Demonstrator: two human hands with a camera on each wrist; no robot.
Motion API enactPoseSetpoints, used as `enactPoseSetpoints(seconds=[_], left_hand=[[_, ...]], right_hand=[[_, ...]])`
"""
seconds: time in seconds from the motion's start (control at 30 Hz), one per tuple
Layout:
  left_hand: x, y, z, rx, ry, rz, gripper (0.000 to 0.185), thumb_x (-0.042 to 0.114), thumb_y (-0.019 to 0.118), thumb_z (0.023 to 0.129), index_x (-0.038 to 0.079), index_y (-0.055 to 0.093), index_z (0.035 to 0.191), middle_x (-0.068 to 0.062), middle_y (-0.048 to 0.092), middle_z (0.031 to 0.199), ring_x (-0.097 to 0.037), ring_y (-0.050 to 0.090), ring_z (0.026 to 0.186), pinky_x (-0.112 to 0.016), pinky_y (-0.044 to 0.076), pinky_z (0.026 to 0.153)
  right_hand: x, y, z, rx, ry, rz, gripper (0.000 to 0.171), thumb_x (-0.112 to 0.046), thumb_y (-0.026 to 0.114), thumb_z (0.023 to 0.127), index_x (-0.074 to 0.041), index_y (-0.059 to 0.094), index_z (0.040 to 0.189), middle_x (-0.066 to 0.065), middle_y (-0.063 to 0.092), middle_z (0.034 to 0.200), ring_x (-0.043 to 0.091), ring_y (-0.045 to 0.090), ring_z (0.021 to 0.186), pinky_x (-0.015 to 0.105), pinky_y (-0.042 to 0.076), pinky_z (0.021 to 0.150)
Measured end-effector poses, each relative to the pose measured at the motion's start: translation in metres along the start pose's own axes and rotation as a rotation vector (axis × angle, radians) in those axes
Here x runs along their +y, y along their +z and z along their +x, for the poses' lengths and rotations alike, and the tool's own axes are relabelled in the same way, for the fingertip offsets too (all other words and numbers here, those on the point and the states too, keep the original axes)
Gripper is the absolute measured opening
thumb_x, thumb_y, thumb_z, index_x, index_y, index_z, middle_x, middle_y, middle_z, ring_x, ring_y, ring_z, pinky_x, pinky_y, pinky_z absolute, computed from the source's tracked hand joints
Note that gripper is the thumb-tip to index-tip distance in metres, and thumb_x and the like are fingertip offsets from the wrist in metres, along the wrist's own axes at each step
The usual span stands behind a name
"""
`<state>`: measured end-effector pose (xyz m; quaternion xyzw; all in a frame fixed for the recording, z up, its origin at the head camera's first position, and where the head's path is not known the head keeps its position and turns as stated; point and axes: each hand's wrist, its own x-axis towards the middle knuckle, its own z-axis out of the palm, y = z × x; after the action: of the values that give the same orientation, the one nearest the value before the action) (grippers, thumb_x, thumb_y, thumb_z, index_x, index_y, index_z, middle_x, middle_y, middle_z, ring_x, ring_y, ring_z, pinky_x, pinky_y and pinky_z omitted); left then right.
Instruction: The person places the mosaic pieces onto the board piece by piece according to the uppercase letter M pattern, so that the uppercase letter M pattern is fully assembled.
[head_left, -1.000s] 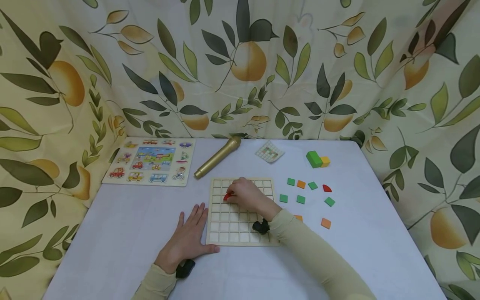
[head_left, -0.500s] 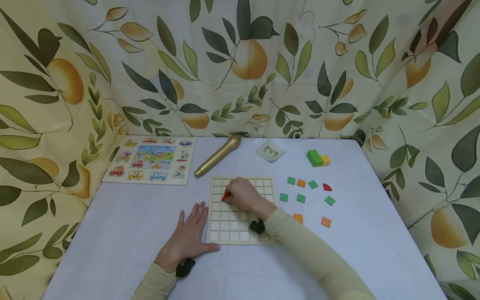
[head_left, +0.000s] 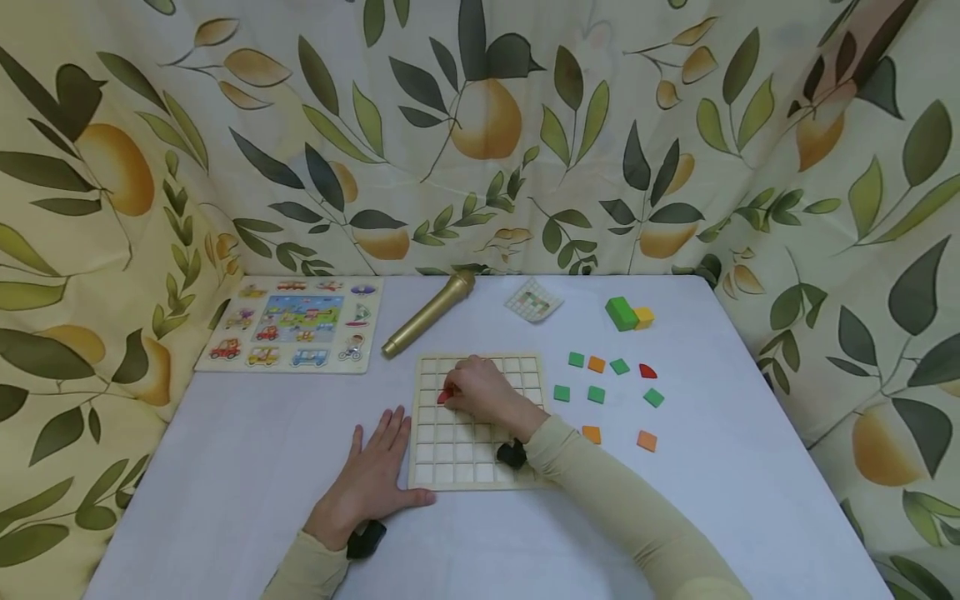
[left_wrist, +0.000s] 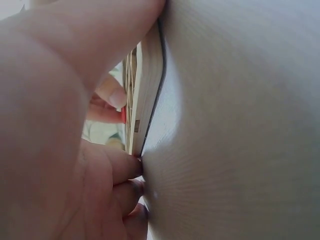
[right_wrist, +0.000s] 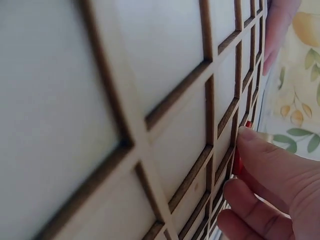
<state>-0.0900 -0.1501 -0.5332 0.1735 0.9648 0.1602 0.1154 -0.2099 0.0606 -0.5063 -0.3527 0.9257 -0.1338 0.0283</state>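
Observation:
A wooden grid board (head_left: 444, 454) with square cells lies in the middle of the table. My right hand (head_left: 487, 393) reaches over it and pinches a red tile (head_left: 442, 397) at cells near its upper left part. In the right wrist view the thumb and fingers hold the red tile (right_wrist: 237, 163) against the grid; my fingers hide most of it. My left hand (head_left: 366, 477) rests flat on the table along the board's left side, fingers straight, its thumb by the near left corner. The left wrist view shows these fingers (left_wrist: 125, 165) next to the board's edge (left_wrist: 150, 90).
Right of the board lie several green tiles (head_left: 596, 395), orange tiles (head_left: 647, 441) and a red quarter-round tile (head_left: 648, 372). Behind them sit a green block (head_left: 621, 313) and a yellow block (head_left: 643, 317). A patterned card (head_left: 533, 300), golden microphone (head_left: 429, 315) and picture puzzle (head_left: 225, 326) lie farther back.
The right hand has shifted slightly left over the board with the red tile still pinched. The left hand stays in place; the whole head view has moved a little.

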Motion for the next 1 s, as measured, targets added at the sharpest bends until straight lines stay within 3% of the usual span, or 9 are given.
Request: enactPoseSetpoints(seconds=[0.3, 0.5, 0.63, 0.8, 1.0], left_hand=[[0.000, 0.003, 0.000, 0.002, 0.006, -0.004, 0.123, 0.081, 0.060, 0.071, -0.001, 0.022, 0.154, -0.015, 0.012, 0.161, -0.031, 0.005, 0.147, -0.063, 0.003, 0.110], [0.001, 0.003, -0.001, 0.003, -0.006, 0.001, 0.124, 0.082, 0.062, 0.069, -0.001, 0.022, 0.154, -0.015, 0.011, 0.161, -0.031, 0.004, 0.147, -0.064, 0.002, 0.110], [0.000, 0.003, -0.001, 0.013, -0.007, 0.004, 0.125, 0.082, 0.062, 0.069, 0.000, 0.021, 0.154, -0.015, 0.009, 0.161, -0.030, 0.003, 0.147, -0.063, 0.001, 0.110], [0.001, 0.003, -0.001, 0.006, -0.013, -0.004, 0.124, 0.081, 0.063, 0.069, -0.001, 0.021, 0.154, -0.015, 0.009, 0.161, -0.031, 0.002, 0.147, -0.063, 0.000, 0.110], [0.001, 0.003, -0.002, -0.001, -0.012, -0.004, 0.125, 0.082, 0.061, 0.069, -0.001, 0.022, 0.154, -0.015, 0.010, 0.161, -0.031, 0.003, 0.147, -0.063, 0.000, 0.110]], right_hand=[[0.004, -0.005, -0.010, -0.003, -0.005, 0.009, 0.025, -0.030, 0.076, 0.086, -0.011, 0.076, 0.103, -0.001, 0.067, 0.089, 0.020, 0.058, 0.085, 0.038, 0.047, 0.075], [0.038, -0.026, -0.025, 0.088, 0.024, 0.077, 0.026, -0.022, 0.072, 0.090, -0.005, 0.073, 0.110, 0.005, 0.069, 0.097, 0.024, 0.058, 0.088, 0.040, 0.047, 0.075], [0.078, -0.046, -0.045, 0.133, 0.166, 0.085, 0.026, -0.019, 0.072, 0.090, -0.001, 0.072, 0.110, 0.008, 0.069, 0.097, 0.028, 0.057, 0.093, 0.044, 0.046, 0.080], [0.126, -0.063, -0.077, 0.076, 0.403, 0.095, 0.029, -0.017, 0.070, 0.090, 0.000, 0.071, 0.114, 0.012, 0.067, 0.102, 0.033, 0.054, 0.102, 0.049, 0.043, 0.087], [0.154, -0.067, -0.102, 0.011, 0.512, 0.096, 0.030, -0.013, 0.070, 0.087, 0.004, 0.070, 0.113, 0.018, 0.066, 0.108, 0.035, 0.056, 0.103, 0.051, 0.045, 0.087]])
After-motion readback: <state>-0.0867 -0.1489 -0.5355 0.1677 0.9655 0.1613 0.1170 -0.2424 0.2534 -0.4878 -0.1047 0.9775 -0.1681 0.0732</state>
